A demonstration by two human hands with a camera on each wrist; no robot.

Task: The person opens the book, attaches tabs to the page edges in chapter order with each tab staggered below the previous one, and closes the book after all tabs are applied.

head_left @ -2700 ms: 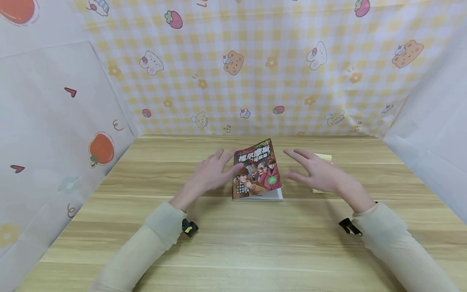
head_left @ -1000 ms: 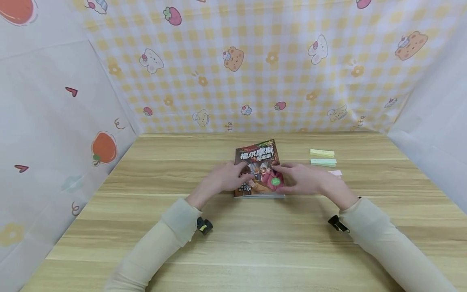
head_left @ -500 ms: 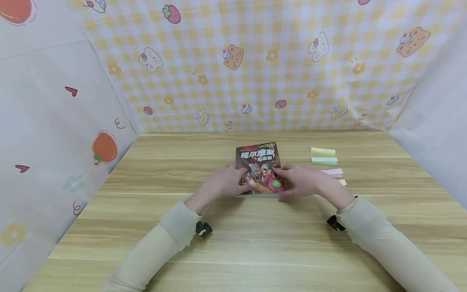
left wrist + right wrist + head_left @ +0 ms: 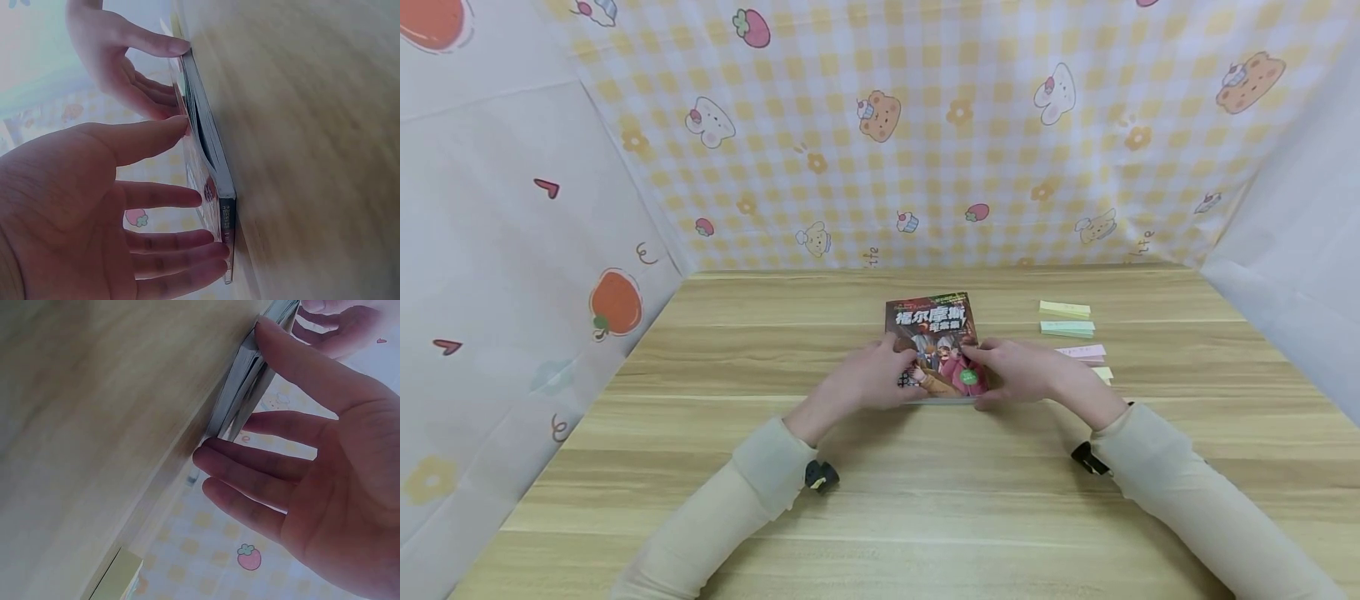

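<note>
A paperback book [image 4: 934, 321] with a dark illustrated cover lies flat at the middle of the wooden table [image 4: 925, 500]. My left hand [image 4: 887, 371] rests on its near left part. In the left wrist view the left hand [image 4: 156, 187] has straight fingers on the cover and its thumb at the near edge of the book [image 4: 215, 187], whose cover stands slightly off the pages. My right hand [image 4: 1000, 371] touches the near right corner. In the right wrist view the right hand [image 4: 262, 425] has its thumb at the corner and straight fingertips against the slightly parted page edges of the book [image 4: 247, 387].
Right of the book lie sticky-note pads in a row: yellow [image 4: 1064, 309], green [image 4: 1067, 328], pink [image 4: 1086, 352] and a pale one [image 4: 1103, 374] partly behind my right wrist. Patterned cloth walls close the table at the back and both sides.
Both hands came in from either side of the book and settled on its near corners. The book was squared up and drawn slightly toward me. The note pads came into view.
</note>
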